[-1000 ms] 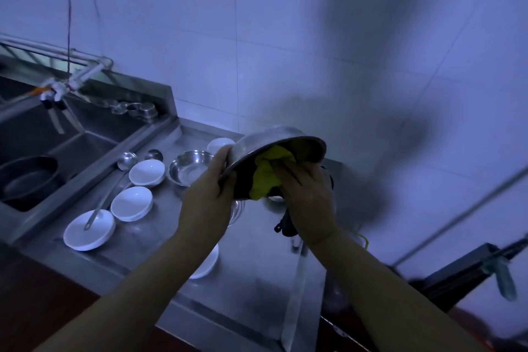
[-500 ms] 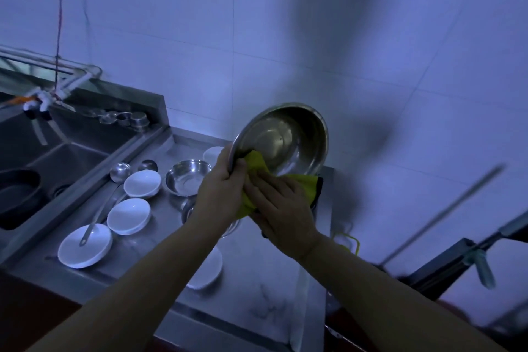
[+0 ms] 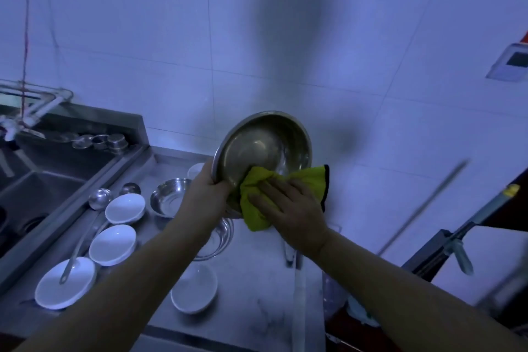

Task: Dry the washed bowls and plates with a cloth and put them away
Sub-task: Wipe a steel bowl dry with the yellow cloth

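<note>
Steel counter (image 3: pixel 257 303) beside sink, white dishes (image 3: pixel 113 244) in a row, small steel bowl (image 3: pixel 168 200), ladle (image 3: pixel 85 234) resting across

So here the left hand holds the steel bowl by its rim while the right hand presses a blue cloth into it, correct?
Not quite: the cloth is yellow-green with a dark edge, not blue, as the head view shows. The rest holds: the left hand grips the steel bowl by its rim and the right hand presses the cloth into it.

Left hand (image 3: pixel 206 194) grips round steel bowl (image 3: pixel 264 146) above steel counter (image 3: pixel 257 294); right hand (image 3: pixel 288 208) presses yellow-green cloth (image 3: pixel 254 194) on its rim.
</note>
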{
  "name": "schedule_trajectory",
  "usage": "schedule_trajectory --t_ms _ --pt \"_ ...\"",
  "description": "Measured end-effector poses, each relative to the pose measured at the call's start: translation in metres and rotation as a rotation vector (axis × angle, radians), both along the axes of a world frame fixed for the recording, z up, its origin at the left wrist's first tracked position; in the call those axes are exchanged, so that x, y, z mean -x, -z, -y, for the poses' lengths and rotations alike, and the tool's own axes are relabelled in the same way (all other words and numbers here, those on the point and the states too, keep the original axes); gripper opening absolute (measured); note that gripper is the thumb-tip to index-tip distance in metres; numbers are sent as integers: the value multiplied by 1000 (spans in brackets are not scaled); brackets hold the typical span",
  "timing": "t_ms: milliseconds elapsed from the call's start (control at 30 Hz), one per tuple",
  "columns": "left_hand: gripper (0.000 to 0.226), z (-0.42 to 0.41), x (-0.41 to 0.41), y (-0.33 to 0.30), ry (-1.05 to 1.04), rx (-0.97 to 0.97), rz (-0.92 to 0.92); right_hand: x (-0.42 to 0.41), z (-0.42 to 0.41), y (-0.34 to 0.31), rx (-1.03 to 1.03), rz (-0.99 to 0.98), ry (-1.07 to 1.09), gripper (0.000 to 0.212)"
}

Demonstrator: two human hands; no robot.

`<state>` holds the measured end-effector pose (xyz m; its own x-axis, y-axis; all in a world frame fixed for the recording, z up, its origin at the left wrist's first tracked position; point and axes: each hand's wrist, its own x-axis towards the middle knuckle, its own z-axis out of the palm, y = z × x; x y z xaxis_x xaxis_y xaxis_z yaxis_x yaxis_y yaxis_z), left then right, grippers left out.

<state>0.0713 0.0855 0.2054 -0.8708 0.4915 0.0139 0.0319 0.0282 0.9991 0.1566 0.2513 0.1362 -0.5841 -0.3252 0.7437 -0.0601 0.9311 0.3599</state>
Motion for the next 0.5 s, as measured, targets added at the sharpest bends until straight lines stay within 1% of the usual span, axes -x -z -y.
schedule_trajectory --t_ms 67,133,200,233,300,367,400,467,500 --pt "42 -9 -6 3 28 -57 83 4 23 10 140 -2 -10 28" --pt "41 -13 -4 3 78 -29 97 5 33 12 192 9 -13 32" --pt "36 -8 7 -2 172 73 48 -3 22 7 84 49 -34 30" --pt "33 -3 15 -7 230 165 -14 -9 11 3 -15 71 -56 27" --pt "36 4 29 -20 355 352 -126 -19 -9 -5 -186 103 -92 24" --pt "38 4 39 -29 432 394 -131 -23 -16 -10 -219 84 -89 20" --pt "36 2 40 -30 406 365 -122 -22 -14 -11 -191 66 -71 18" --pt "23 -3 38 -21 230 304 -184 -19 -4 -11 -115 34 -28 13" --pt "22 -5 32 -12 140 266 -205 -16 3 -10 -74 16 -9 12"
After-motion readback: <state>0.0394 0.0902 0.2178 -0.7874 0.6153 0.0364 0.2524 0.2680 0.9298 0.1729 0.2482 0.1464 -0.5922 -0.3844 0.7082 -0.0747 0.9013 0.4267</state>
